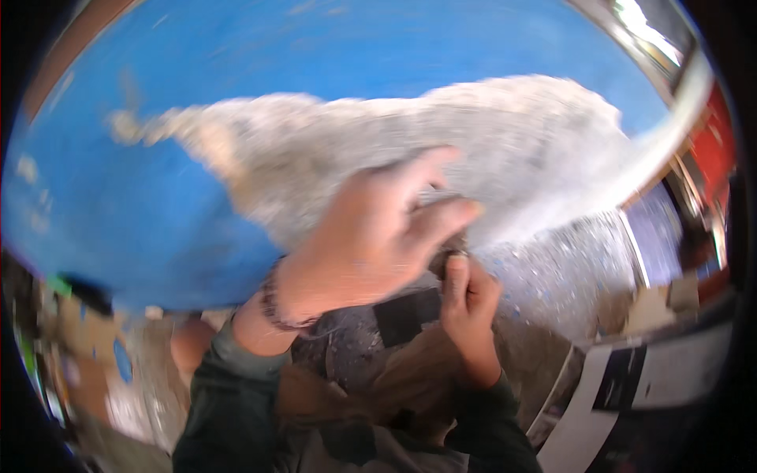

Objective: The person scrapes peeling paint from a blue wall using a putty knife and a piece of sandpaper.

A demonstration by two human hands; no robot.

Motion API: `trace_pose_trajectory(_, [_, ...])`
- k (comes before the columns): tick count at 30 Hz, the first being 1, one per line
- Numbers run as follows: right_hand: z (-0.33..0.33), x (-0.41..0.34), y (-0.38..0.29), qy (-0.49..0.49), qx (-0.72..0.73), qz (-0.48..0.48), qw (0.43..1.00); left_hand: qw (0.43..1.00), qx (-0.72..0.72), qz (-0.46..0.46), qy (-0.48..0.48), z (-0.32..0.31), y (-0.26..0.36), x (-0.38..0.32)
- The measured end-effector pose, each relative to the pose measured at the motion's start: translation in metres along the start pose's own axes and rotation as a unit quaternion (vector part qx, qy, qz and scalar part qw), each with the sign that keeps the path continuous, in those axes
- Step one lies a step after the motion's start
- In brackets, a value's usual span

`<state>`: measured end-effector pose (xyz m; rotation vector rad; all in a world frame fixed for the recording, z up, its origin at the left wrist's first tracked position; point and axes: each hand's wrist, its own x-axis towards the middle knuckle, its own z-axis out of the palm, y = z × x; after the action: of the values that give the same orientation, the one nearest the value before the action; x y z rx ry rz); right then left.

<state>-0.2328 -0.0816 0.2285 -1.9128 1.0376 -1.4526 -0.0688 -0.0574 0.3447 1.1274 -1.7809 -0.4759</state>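
Before me is a large blue surface with a broad, rough whitish-grey patch that has a ragged edge. My left hand, with a dark braided bracelet at the wrist, is over the lower part of this patch. Its thumb and index finger are spread, and nothing shows between them. Just below and to the right, my right hand grips a small dark brown piece under its thumb. Motion blur and my left hand hide part of that piece, so its kind is unclear.
Pale and blue flakes litter the grey floor at right. A flat black square lies below my hands. White-and-black printed boxes or panels stand at lower right, and cardboard is at lower left. Something red stands at the far right.
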Motion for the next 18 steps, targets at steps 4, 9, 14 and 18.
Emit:
trace_pose_trajectory(4, [0.016,-0.016,0.007,-0.064,-0.064,-0.026,0.996,0.991,0.117,-0.007,0.072,0.024,-0.032,-0.028])
trace_pose_trajectory(9, [0.043,-0.028,0.022,-0.112,-0.048,-0.076,0.99,0.97,0.145,-0.014,0.192,0.025,-0.062,-0.063])
trace_pose_trajectory(14, [0.045,-0.033,0.031,-0.154,0.012,-0.028,0.988,0.955,0.08,-0.188,0.216,-0.002,-0.056,-0.081])
trace_pose_trajectory(18, [0.048,-0.033,0.044,-0.158,0.047,-0.005,0.986,0.978,0.014,-0.152,0.143,0.0,-0.06,-0.088])
